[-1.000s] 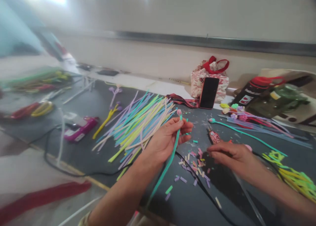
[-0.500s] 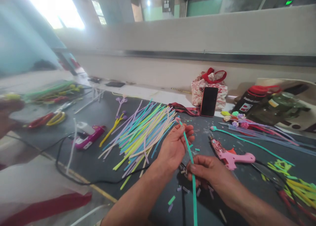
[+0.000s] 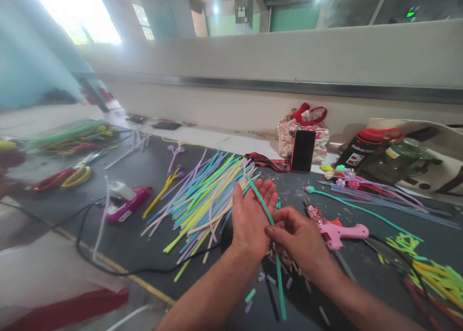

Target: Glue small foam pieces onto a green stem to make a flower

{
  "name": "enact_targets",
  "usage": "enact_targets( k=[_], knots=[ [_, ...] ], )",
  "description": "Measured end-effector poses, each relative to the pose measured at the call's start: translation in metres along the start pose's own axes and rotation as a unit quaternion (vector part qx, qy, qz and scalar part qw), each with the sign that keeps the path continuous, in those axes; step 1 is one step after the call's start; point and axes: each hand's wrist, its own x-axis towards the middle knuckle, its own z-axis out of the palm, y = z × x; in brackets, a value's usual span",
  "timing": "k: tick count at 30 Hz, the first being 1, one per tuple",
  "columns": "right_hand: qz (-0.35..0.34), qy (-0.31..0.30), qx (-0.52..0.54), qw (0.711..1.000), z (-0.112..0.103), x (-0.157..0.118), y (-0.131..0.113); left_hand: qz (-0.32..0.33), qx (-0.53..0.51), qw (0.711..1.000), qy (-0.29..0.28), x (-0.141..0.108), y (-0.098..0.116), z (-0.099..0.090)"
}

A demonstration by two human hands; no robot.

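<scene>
A long teal-green pipe cleaner [image 3: 279, 280] runs from above my left palm down toward the table's near side. My left hand [image 3: 250, 225] is turned palm up with thumb and fingers spread, and the pipe cleaner lies across it. Between thumb and fingertips, my right hand [image 3: 304, 242] pinches the pipe cleaner beside the left palm. Left of my hands is a pile of pastel pipe cleaners [image 3: 202, 205]. Small cut pieces [image 3: 250, 295] are scattered beneath them. A pink glue gun [image 3: 342, 232] lies just right of my right hand.
Behind stand a phone [image 3: 303, 151], a patterned bag [image 3: 285, 133] and a dark bottle [image 3: 361, 150]. A teal stem [image 3: 361, 208] lies right, near yellow-green pieces [image 3: 427, 268]. A magenta glue gun [image 3: 126, 206], black cable [image 3: 144, 271] and scissors [image 3: 77, 175] are left, beside another person's sleeve.
My left hand has opened from holding the pipe cleaner near its top to a spread palm. My right hand has moved up against that palm, and the pipe cleaner's lower end has risen into view.
</scene>
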Motion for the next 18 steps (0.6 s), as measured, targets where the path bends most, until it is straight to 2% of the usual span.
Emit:
enact_targets(
  k=[2, 5, 9, 13, 15, 18],
  knots=[
    [0.007, 0.004, -0.014, 1.0, 0.004, 0.003, -0.003, 0.019, -0.019, 1.0, 0.009, 0.001, 0.004, 0.001],
    [0.006, -0.004, -0.018, 1.0, 0.009, 0.006, -0.006, 0.01, -0.049, 0.998, 0.024, 0.003, 0.012, 0.0],
    [-0.055, 0.008, -0.086, 0.995, 0.013, 0.008, -0.006, 0.001, -0.074, 0.996, 0.039, 0.005, 0.017, -0.001],
    [-0.118, 0.043, -0.18, 0.976, 0.012, 0.009, -0.006, -0.005, -0.085, 0.995, 0.043, 0.006, 0.017, -0.003],
    [-0.117, 0.056, -0.172, 0.977, 0.008, 0.01, -0.007, -0.013, -0.096, 0.995, 0.033, 0.007, 0.017, -0.004],
    [-0.061, 0.055, -0.089, 0.993, -0.002, 0.01, -0.008, -0.022, -0.112, 0.993, 0.011, 0.008, 0.019, -0.005]
  ],
)
